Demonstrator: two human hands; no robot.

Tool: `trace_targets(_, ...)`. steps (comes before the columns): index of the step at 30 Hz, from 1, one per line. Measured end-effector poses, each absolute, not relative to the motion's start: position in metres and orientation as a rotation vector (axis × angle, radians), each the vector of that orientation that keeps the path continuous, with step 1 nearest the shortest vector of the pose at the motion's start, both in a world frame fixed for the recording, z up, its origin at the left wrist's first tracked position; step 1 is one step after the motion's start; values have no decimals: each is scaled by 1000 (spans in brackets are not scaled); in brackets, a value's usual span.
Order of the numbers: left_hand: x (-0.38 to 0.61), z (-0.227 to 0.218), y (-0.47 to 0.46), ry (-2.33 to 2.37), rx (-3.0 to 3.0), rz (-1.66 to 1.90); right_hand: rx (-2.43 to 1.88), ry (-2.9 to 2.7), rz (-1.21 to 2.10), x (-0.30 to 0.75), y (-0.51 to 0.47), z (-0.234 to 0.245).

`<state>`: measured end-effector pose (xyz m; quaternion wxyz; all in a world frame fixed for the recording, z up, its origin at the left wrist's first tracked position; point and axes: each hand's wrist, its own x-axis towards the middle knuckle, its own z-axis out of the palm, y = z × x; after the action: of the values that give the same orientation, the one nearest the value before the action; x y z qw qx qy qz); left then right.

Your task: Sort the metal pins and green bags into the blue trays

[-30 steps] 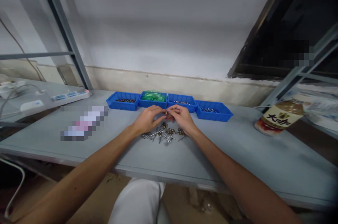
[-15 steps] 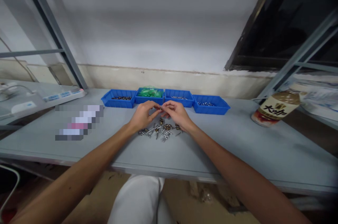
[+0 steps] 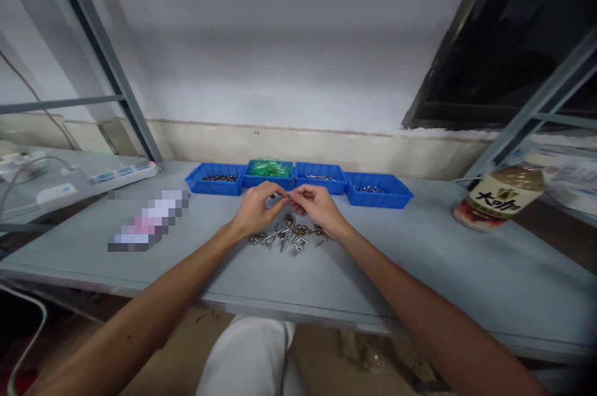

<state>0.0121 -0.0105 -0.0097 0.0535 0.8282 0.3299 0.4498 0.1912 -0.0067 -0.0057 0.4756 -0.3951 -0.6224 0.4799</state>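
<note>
My left hand [image 3: 259,206] and my right hand [image 3: 319,203] meet fingertip to fingertip above the table. Both are closed in a pinch; what lies between the fingertips is too small to make out. Just below them is a loose pile of metal screw-like parts [image 3: 291,234], silvery shafts with some brass-coloured or dark pieces among them. Behind my hands stands a row of blue bins: a left bin [image 3: 215,187] with small dark metal pieces, a bin of green plastic pieces [image 3: 270,167], a bin with thin silvery pins [image 3: 321,177], and a right bin [image 3: 379,198] with silvery screw-like pieces.
A drink bottle [image 3: 501,197] stands at the right of the grey table [image 3: 153,265]. On the left lie a blurred-out flat object [image 3: 149,221] and a white power strip [image 3: 124,176] with cables. Metal frame posts rise at both sides, with a wall behind.
The whole view has shifted slightly, so everything sits a little lower and further right. My hands keep their pinch over the pile, their fingertips still together.
</note>
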Motion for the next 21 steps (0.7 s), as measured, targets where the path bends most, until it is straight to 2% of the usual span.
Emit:
trace_targets(7,13,-8,-10,1012,2487,1437,-979,-1534,1154,191,-6,-8)
trace_targets(16,15,-10,-11,996,2445,1334,-953,-1546,1174,191,-4,-12)
trace_targets(21,-9,-5,5,1247,2514,1561,-1045,-1886,825,197,-2,-6)
